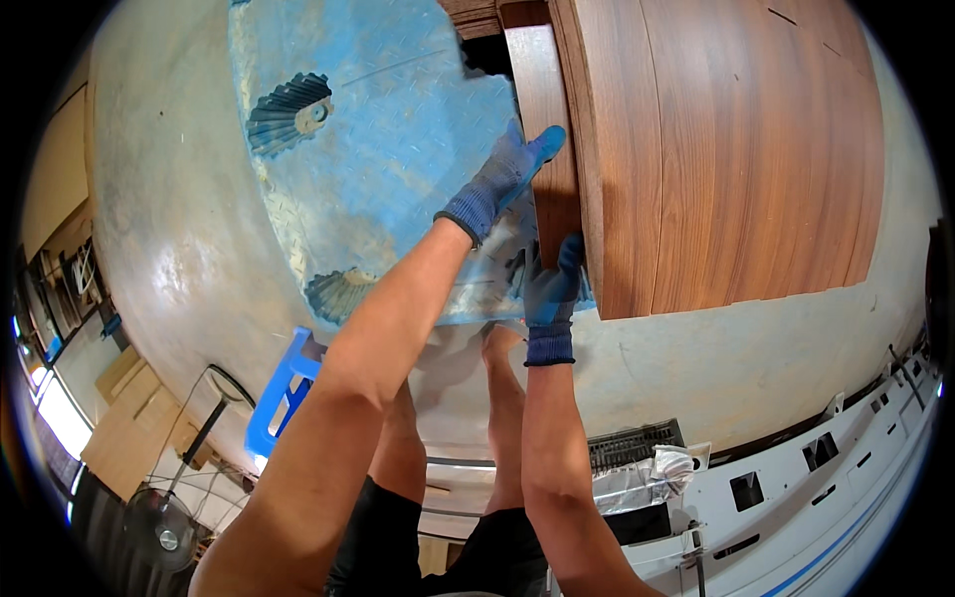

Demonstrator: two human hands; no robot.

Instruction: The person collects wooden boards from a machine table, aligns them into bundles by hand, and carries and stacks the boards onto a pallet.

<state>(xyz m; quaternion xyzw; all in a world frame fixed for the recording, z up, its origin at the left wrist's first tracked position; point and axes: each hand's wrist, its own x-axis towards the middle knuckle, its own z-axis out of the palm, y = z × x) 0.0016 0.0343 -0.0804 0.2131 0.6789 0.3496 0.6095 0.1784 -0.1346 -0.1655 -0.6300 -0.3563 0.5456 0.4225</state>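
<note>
My left hand [509,169], in a blue work glove, grips the left side of a narrow brown wood-grain board [538,85], its thumb laid across the top face. At the near end of that board my right hand [552,294], gloved too, is closed around the end, with its fingers partly in shadow. The board runs lengthwise away from me. It lies along the left side of a large stack of wide wood-grain boards [726,149]. What is under the narrow board is mostly hidden by my hands and the shadow.
A worn blue pallet [398,129] with ribbed hollows lies to the left of the stack. A blue plastic stool [284,393] stands by my left leg. At lower left is a fan [167,532]. White metal machine framing [786,488] runs along the lower right.
</note>
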